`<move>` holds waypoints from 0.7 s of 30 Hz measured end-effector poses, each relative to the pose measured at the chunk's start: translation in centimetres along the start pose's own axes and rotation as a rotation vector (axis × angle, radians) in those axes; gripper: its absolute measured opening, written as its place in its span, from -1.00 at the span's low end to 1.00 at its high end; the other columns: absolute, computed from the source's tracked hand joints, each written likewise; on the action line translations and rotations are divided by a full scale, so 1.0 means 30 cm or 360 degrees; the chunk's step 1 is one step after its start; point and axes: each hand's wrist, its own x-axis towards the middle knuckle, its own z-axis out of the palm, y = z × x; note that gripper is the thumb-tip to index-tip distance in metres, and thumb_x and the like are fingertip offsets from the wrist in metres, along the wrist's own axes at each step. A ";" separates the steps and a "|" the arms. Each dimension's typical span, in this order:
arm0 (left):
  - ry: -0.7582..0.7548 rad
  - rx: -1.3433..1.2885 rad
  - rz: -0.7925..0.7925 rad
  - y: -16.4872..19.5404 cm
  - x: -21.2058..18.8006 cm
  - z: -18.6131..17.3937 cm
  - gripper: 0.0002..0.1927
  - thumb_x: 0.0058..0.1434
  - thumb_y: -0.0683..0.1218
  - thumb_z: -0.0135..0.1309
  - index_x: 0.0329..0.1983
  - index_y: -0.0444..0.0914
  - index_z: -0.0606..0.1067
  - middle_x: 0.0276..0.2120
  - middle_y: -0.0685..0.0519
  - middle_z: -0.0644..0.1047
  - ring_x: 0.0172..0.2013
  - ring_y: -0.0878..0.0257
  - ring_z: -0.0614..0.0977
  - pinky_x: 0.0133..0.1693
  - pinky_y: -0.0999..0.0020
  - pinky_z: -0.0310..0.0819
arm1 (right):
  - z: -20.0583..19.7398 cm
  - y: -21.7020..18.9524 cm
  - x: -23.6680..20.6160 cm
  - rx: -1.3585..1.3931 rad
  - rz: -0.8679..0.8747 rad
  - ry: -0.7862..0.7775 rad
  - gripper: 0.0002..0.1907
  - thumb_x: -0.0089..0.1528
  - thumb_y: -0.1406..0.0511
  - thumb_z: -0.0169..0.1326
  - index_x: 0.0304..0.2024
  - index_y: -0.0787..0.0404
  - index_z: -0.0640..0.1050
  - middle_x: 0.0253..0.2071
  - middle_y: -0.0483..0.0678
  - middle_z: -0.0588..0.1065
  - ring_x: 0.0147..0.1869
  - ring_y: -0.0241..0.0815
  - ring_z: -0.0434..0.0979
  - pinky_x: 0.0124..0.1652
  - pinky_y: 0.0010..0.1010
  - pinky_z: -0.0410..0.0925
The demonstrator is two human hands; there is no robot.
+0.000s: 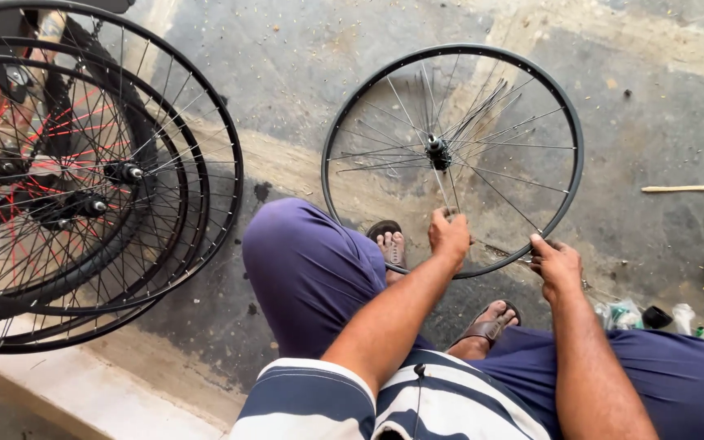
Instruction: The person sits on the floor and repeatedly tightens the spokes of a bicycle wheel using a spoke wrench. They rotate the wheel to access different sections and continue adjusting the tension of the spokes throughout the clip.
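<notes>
While the wheel (452,159) is stood on the floor (303,65) before the feet, steadied only by the right hand (556,265) closed on its rim (574,163) and the left hand (448,235) pinching a loose spoke (450,191) — it could be tipped, or spokes bent.

The person wears a short-sleeved shirt (417,403) with broad navy and white stripes, loose dark purple-blue trousers (307,273), and 2 brown sandals (489,326). Both forearms are bare down to the fingers. The left hand (450,235) and right hand (556,265) carry no rings or gloves.
</notes>
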 end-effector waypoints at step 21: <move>-0.1284 0.0065 -0.0349 -0.177 0.094 0.153 -0.74 0.38 -0.01 0.04 -0.11 -0.33 0.48 -0.30 -0.04 0.64 -0.47 0.15 0.72 -0.54 0.25 0.52 | -0.169 -0.043 -0.144 0.0660 -0.0091 0.0012 -0.90 0.35 0.53 0.05 -0.10 0.39 0.57 -0.18 0.11 0.61 -0.15 -0.13 0.67 -0.14 -0.52 0.57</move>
